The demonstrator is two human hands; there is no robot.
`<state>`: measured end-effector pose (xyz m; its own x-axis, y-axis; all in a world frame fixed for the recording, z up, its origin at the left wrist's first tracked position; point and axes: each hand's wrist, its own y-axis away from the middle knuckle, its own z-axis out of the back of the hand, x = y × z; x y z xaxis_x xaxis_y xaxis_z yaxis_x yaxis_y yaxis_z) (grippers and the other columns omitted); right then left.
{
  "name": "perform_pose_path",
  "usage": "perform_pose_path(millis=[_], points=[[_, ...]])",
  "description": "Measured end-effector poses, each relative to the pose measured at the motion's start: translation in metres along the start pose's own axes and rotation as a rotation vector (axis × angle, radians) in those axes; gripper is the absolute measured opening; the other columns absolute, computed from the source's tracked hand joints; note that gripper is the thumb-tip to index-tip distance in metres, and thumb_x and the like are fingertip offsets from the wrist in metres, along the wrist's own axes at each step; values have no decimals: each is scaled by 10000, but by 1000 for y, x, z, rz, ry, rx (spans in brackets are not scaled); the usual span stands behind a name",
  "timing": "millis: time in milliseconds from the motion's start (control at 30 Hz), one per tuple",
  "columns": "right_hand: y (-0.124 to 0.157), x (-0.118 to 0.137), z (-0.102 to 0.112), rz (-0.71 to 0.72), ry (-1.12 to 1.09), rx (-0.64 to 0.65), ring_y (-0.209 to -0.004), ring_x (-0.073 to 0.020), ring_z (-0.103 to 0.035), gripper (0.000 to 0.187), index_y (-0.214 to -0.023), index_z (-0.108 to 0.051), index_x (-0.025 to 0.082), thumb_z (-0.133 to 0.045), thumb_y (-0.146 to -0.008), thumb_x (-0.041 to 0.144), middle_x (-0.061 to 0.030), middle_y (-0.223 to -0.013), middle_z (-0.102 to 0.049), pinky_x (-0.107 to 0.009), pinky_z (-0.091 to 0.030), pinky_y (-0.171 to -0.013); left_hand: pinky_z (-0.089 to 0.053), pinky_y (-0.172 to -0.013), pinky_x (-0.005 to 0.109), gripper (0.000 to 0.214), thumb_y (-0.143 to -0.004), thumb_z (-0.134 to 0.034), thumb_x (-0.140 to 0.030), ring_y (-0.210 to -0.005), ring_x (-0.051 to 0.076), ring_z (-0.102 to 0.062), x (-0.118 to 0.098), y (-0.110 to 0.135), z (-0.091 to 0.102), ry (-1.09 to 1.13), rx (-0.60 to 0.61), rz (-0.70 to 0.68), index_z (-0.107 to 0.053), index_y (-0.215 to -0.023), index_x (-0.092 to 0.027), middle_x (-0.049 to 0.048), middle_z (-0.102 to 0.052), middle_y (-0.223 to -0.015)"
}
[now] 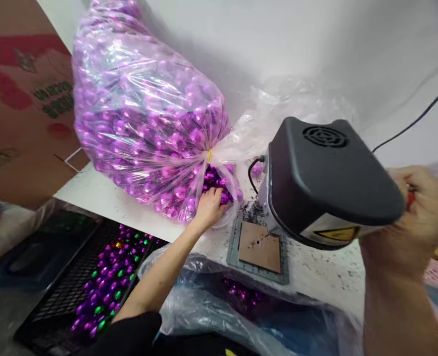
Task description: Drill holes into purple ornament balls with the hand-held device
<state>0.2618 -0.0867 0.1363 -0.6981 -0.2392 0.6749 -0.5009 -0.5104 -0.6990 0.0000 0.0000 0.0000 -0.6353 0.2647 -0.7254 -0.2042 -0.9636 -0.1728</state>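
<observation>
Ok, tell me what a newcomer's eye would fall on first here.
The bulging clear bag of shiny purple beads at upper left, with the left hand at an opening low on its right side. Next, the bulky black machine right of centre, its yellow warning label facing the viewer and the right hand at its right end.

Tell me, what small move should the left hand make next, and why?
Probably pinch a few shiny purple balls and draw them out: the left hand is at a gap in the clear bag, with its fingers by the balls, while the right hand is at the side of the black machine.
</observation>
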Motion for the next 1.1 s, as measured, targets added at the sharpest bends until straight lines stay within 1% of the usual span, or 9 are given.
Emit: perform_pose_path(millis=[100, 233, 300, 367, 500, 633, 700, 833, 1100], points=[[1, 2, 3, -2, 24, -2, -554, -45, -335, 298, -632, -508, 161, -546, -813, 396, 38, -549, -362, -260, -245, -543, -484, -964, 404, 529, -838, -748, -273, -1097, 257, -612, 1, 28, 15, 461, 52, 90, -579, -1329, -172, 116, -652, -1224], [2, -1, 3, 10, 2, -6, -561, -34, -314, 288, -654, -502, 151, -563, -835, 367, 45, -567, -357, -258, -232, -563, -501, -723, 279, 471, -862, -745, -414, -894, 184, -651, -5, 57, 22, 1131, 231, 300, -643, -1266, -195, 85, -696, -1080], [3, -2, 2, 7, -38, 6, -574, -29, -309, 273, -674, -506, 146, -573, -844, 349, 50, -586, -358, -250, -236, -577, -497, -690, 267, 463, -846, -768, -420, -872, 183, -665, -9, 66, 18, 1323, 320, 353, -671, -1226, -174, 103, -706, -1072], [2, -2, 2, 3, -84, 26, -582, -24, -293, 272, -683, -493, 144, -586, -846, 342, 56, -596, -338, -242, -225, -576, -500, -679, 265, 470, -839, -776, -435, -864, 187, -672, -12, 71, 9, 1400, 385, 375, -679, -1205, -158, 116, -713, -1072], [2, 2, 3, -2, -112, 60, -572, -19, -281, 346, -682, -464, 146, -557, -889, 408, 59, -598, -319, -233, -220, -557, -510, -720, 272, 496, -813, -799, -446, -910, 188, -660, -14, 76, -20, 1236, 356, 386, -668, -1210, -177, 83, -712, -1091], [3, 6, 2, 2, -109, 73, -574, -20, -287, 409, -681, -441, 151, -527, -916, 474, 56, -601, -322, -230, -230, -554, -461, -1035, 371, 511, -846, -765, -381, -1192, 244, -598, -18, 83, -47, 871, 274, 203, -614, -1302, -208, 72, -665, -1277], [3, 6, 2, 8, -105, 70, -581, -21, -284, 430, -680, -433, 151, -517, -924, 495, 55, -602, -319, -231, -232, -560, -404, -1117, 422, 511, -878, -724, -360, -1254, 263, -568, -21, 86, -56, 693, 261, 105, -577, -1345, -212, 83, -634, -1335], [3, 5, 3, 19, -106, 69, -580, -19, -278, 442, -680, -443, 148, -511, -930, 506, 56, -593, -317, -230, -232, -560, -431, -1094, 459, 459, -905, -680, -322, -1226, 273, -587, -25, 89, -68, 447, 199, -32, -555, -1331, -208, 97, -635, -1310], [2, 7, 4, 27, -124, 63, -582, -15, -288, 428, -679, -444, 143, -519, -935, 478, 54, -597, -336, -228, -232, -558, -473, -1036, 447, 467, -906, -683, -241, -1227, 274, -584, -31, 91, -79, 192, 107, -360, -489, -1331, -206, 115, -634, -1288]])
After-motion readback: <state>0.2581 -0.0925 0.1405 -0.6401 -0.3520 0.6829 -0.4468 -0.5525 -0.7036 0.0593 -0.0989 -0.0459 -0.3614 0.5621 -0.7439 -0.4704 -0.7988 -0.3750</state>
